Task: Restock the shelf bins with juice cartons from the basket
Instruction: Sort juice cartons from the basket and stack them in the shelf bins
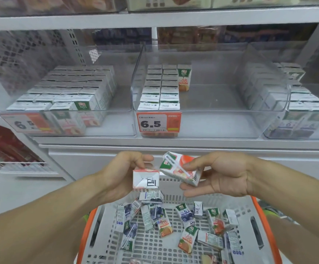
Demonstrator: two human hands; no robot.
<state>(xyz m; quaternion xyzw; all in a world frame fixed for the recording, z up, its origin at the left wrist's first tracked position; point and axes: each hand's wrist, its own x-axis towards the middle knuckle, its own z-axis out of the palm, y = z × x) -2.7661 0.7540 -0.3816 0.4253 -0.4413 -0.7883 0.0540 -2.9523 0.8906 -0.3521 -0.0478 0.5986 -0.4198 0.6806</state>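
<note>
Two juice cartons are held above the basket point(257, 210) of loose cartons, the left hand point(119, 173) gripping one carton point(145, 178) end-on, the right hand's point(219, 173) fingers pinching a tilted carton point(179, 168), below the half-filled middle shelf bin point(221, 111).

Three clear plastic bins stand side by side on the grey metal shelf point(174, 141). The left bin point(67, 121) is packed with small juice cartons; the middle bin point(221, 119) has two carton rows along its left wall and one carton behind them to the right; the right bin point(307, 128) is partly out of view. Below and in front, the orange-rimmed grey plastic basket point(265, 221) holds loose cartons point(185, 216). Above it, the left hand point(116, 174) and right hand point(225, 174) each hold one carton, side by side.
</note>
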